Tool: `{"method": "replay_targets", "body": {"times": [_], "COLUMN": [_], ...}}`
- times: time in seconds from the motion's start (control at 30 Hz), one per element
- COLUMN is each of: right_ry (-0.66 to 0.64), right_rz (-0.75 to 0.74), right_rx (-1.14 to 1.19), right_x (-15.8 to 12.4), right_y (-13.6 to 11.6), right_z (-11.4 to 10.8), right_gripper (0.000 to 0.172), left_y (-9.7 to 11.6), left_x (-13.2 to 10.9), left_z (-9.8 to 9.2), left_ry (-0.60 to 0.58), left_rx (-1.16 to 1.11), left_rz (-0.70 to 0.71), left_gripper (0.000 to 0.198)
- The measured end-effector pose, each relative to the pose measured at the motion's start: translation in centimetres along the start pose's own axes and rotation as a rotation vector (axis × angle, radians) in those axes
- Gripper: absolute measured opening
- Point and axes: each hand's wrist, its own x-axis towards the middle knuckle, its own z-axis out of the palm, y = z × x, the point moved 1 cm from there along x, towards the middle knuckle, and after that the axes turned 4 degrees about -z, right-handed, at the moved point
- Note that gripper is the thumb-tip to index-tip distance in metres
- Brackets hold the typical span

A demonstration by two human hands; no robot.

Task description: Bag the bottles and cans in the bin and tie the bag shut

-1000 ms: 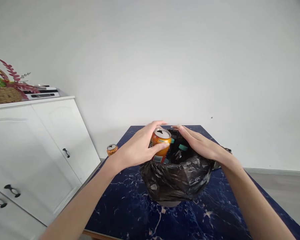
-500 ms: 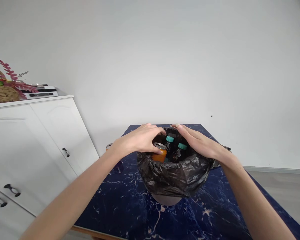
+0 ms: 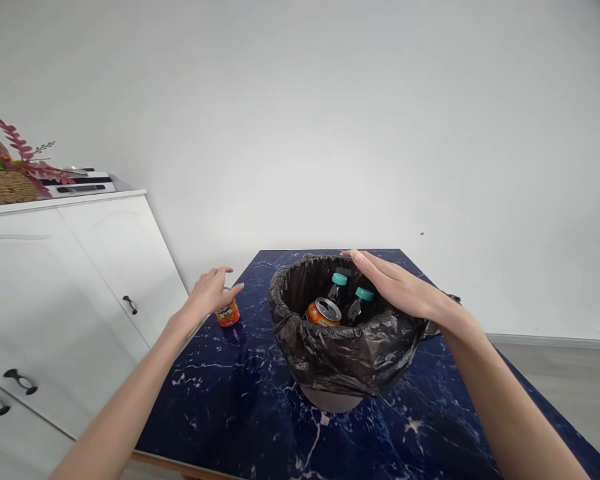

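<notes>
A bin (image 3: 347, 360) lined with a black plastic bag stands on the blue marble-patterned table. Inside it are an orange can (image 3: 324, 313), tilted with its top toward me, and two dark bottles with teal caps (image 3: 364, 294). My right hand (image 3: 397, 283) lies flat on the bin's right rim, fingers stretched out. To the left, my left hand (image 3: 213, 291) is over a second orange can (image 3: 229, 314), which stands upright near the table's left edge. Its thumb and fingers are apart around the can's top, partly covering it; whether they touch it I cannot tell.
White cabinets (image 3: 80, 267) with black handles stand left of the table (image 3: 230, 413). On top are a woven basket (image 3: 7, 189) with plants and a white-and-black device (image 3: 83, 187). Behind the bin, to the right, lies a crumpled dark item (image 3: 433, 327). A white wall closes the back.
My left hand has let go of the orange can, now tilted in the bin, and has moved left to the other can. My right hand has stayed on the rim.
</notes>
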Motion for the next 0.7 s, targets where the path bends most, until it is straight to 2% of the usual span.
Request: {"method": "replay_targets", "body": {"times": [0.07, 0.17, 0.27, 0.33, 0.43, 0.5, 0.53, 0.6, 0.63, 0.7], "right_ry": [0.002, -0.004, -0.003, 0.000, -0.001, -0.002, -0.001, 0.006, 0.011, 0.021], "right_rz": [-0.002, 0.006, 0.006, 0.001, -0.001, -0.002, -0.002, -0.005, -0.007, -0.011], "right_rx": [-0.005, -0.010, -0.006, -0.003, -0.009, -0.014, -0.015, -0.013, -0.010, -0.003], "right_x": [0.0, 0.1, 0.1, 0.1, 0.2, 0.2, 0.2, 0.1, 0.1, 0.0], "right_y": [-0.1, -0.3, -0.3, -0.3, -0.3, -0.4, -0.4, -0.4, -0.4, -0.5], "right_z": [0.0, 0.1, 0.2, 0.2, 0.2, 0.2, 0.2, 0.1, 0.1, 0.1], "right_gripper": [0.084, 0.085, 0.084, 0.083, 0.082, 0.083, 0.083, 0.084, 0.084, 0.083], "left_y": [-2.1, -3.8, -4.3, -4.1, -3.0, -1.4, -0.4, 2.2, 3.7, 6.9], "left_x": [-0.4, -1.2, -1.8, -2.0, -2.2, -2.4, -2.6, -3.5, -4.1, -5.7], "left_z": [2.0, 4.0, 4.6, 4.3, 2.4, 0.2, -1.2, -4.3, -5.9, -8.6], "left_ry": [-0.043, -0.061, -0.037, -0.001, 0.095, 0.213, 0.288, 0.479, 0.538, 0.557], "left_rx": [0.026, 0.028, -0.002, -0.032, -0.081, -0.143, -0.189, -0.433, -0.559, -0.736], "left_rz": [-0.041, -0.066, -0.079, -0.081, -0.066, -0.039, -0.022, 0.061, 0.111, 0.247], "left_gripper": [0.069, 0.062, 0.053, 0.052, 0.054, 0.057, 0.059, 0.065, 0.068, 0.070]}}
